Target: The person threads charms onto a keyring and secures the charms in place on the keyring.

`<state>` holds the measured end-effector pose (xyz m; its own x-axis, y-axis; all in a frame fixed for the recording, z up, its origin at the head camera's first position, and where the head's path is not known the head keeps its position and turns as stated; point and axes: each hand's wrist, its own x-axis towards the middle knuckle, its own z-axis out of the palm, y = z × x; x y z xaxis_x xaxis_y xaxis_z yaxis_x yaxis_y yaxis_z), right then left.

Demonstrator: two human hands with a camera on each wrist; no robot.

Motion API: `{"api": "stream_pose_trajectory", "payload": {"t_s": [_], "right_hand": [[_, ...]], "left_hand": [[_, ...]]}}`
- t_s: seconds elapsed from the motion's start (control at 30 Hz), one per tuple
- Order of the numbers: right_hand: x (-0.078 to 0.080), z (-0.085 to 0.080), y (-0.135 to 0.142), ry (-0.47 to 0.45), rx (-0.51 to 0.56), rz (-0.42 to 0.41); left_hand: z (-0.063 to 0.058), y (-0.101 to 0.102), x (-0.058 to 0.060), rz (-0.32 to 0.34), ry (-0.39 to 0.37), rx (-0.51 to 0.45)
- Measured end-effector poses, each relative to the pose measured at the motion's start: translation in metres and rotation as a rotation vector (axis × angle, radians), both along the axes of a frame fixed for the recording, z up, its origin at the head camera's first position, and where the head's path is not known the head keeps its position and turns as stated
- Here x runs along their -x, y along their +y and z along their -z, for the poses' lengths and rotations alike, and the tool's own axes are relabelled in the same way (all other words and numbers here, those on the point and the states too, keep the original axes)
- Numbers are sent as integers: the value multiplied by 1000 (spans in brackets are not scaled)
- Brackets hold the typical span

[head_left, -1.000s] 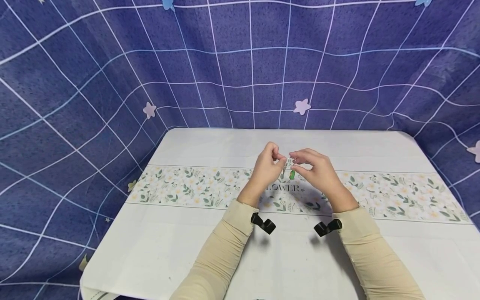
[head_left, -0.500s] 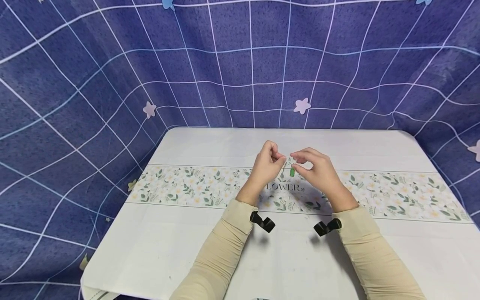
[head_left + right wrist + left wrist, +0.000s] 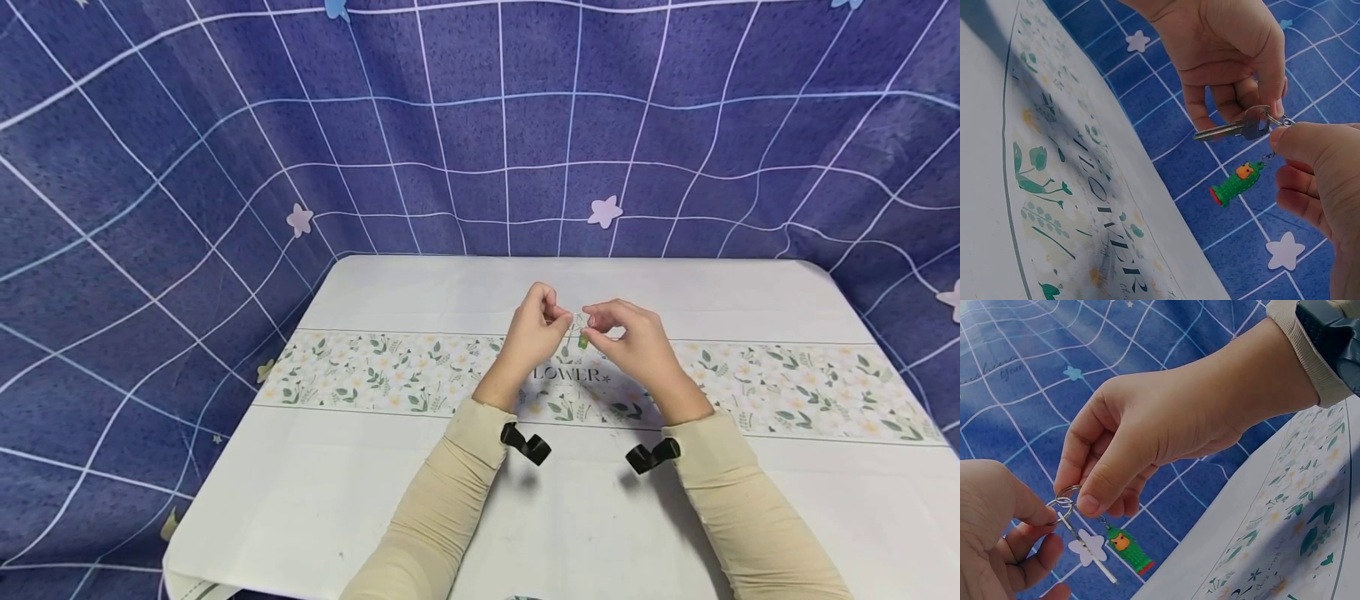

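Observation:
Both hands meet above the middle of the table. My left hand (image 3: pixel 528 333) pinches a metal split ring (image 3: pixel 1054 512) between thumb and fingers. From that side a silver key (image 3: pixel 1225 131) sticks out beneath the fingers. Close beside it, my right hand (image 3: pixel 630 333) pinches the other side of the ring cluster, where the metal loops overlap. A small green charm (image 3: pixel 1129 550) with an orange face patch and a red base hangs on a short chain below the right hand's thumb. Seen from the head, the charm is a tiny green shape just under the right fingertips.
A white table (image 3: pixel 360 492) carries a printed floral band (image 3: pixel 397 375) with lettering. Behind and to the left hangs a blue curtain (image 3: pixel 450 133) with a white grid and stars. A dark sliver of something shows at the bottom edge (image 3: pixel 522 597).
The green charm has turned and risen slightly below the right hand. The right fingertips have shifted a little, while the left hand stays almost in place.

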<state>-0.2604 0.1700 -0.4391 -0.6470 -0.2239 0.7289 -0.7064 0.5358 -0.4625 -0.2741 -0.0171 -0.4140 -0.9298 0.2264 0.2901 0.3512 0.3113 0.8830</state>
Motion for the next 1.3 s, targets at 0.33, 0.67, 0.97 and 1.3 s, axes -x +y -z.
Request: {"api": "stream_pose_trajectory", "payload": {"t_s": [0.33,0.67,0.97,1.3], "right_hand": [[-1,2,-2,22,24,1],[1,2,-2,94,10,-23],[3,5,-2,109,32,-43],[2,2,0,71,24,-32]], "left_hand": [[1,0,0,2,-13,-18],[0,1,1,4,-57,-94],[-1,2,1,5,-73,-109],[-1,1,2,14,-60,-104]]}}
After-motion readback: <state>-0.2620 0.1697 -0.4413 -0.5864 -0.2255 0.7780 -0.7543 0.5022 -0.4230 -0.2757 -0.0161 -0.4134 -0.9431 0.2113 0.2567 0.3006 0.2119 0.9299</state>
